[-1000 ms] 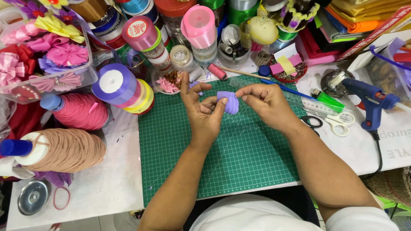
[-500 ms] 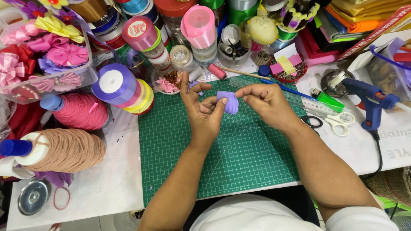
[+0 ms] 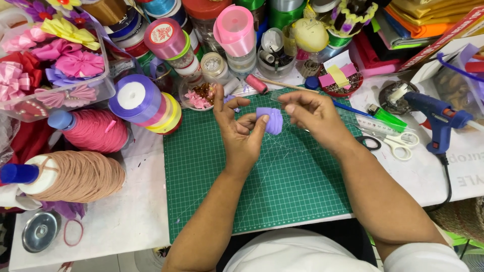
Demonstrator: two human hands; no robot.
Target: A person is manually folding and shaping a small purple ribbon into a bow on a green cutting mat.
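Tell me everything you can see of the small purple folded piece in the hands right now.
The purple folded piece is small, lilac, and looks like satin ribbon gathered into several overlapping pleats, fanning slightly downward. It is held up above the green cutting mat, not resting on it. The left hand pinches its left edge between thumb and fingers; the right hand sits close on its right, fingertips at or near its top corner, though contact there is unclear.

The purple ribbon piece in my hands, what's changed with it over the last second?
The right hand has pulled its fingertips slightly up and off the folded purple ribbon piece, so a small gap now shows. The left hand holds the piece pinched as before, above the green cutting mat. The tabletop clutter has not moved.
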